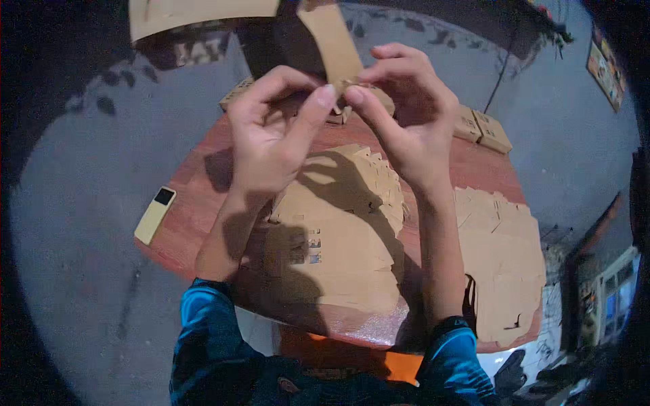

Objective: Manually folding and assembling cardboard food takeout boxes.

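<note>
Raised over the table, both hands pinch the lower end of a brown cardboard piece (332,44), which sticks up as a long narrow flap. My left hand (271,132) has its thumb and fingers closed on its left side. Opposite it, my right hand (416,111) pinches with the thumb and bent fingers. The fingertips partly hide the fold between them. Beneath the hands lies a pile of flat cardboard box blanks (338,237), with the hands' shadows across it.
A second pile of flat blanks (504,264) lies at the right of the reddish table (193,183). Small folded boxes (494,133) stand along the back right edge, and another box (233,95) at the back left. A pale yellow phone (156,215) lies at the left edge.
</note>
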Tool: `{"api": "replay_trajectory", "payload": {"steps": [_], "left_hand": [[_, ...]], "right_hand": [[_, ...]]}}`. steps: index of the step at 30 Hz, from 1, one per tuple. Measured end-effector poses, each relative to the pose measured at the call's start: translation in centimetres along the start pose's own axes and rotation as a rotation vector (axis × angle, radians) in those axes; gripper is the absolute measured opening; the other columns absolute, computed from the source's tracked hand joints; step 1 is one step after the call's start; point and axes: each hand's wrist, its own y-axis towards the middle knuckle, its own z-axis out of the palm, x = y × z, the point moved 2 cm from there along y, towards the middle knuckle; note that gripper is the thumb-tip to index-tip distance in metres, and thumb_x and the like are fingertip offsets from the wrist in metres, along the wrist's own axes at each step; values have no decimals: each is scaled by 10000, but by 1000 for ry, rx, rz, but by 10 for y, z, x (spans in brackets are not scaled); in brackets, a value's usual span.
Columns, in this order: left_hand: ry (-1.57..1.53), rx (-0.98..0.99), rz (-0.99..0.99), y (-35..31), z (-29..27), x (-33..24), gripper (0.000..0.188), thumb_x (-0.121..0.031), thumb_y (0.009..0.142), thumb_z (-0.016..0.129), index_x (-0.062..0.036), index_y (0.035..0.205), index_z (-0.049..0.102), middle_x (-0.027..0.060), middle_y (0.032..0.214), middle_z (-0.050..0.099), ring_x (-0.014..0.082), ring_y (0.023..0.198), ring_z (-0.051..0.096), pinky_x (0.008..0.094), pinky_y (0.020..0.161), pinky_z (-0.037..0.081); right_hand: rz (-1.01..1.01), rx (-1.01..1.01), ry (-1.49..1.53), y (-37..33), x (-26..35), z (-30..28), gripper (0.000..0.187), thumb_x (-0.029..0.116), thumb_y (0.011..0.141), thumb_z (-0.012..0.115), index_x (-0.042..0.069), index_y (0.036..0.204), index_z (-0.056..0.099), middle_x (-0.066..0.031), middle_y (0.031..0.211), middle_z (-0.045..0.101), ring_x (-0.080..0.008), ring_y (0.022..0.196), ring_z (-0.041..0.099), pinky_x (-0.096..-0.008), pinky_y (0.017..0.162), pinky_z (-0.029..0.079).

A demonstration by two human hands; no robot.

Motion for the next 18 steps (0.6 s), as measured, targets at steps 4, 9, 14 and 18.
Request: {"api": "replay_trajectory", "payload": {"steps": [4,9,14,18], "left_hand": [[3,6,69,2,-1,-3,60,-17,912,656,24,942,623,16,859,643,52,790,585,199,705,473],[-57,-62,-35,0,-3,-5,71,-50,923,656,3,962,632,-5,826,629,45,752,557,190,675,439],[-65,-6,-53,-2,-2,-5,147,-57,911,668,-1,1037,617,13,897,640,54,790,573,195,691,451],[-114,147,75,-5,12,-4,332,-76,880,707,-1,1168,561,78,1067,642,101,942,619,218,815,502]], "right_hand": [[-240,159,-370,7,9,-13,175,-7,734,802,-4,895,734,-83,1123,599,-182,1084,583,-298,875,513],[-245,235,-322,9,17,-20,189,60,712,827,60,891,767,-72,1144,587,-165,983,620,-288,819,526],[-287,271,-367,13,22,-20,180,94,709,833,87,876,766,-72,1132,579,-152,900,637,-285,781,528],[-254,213,-305,12,27,-30,172,116,723,797,68,873,726,-86,1041,592,-214,818,637,-321,745,529]]}}
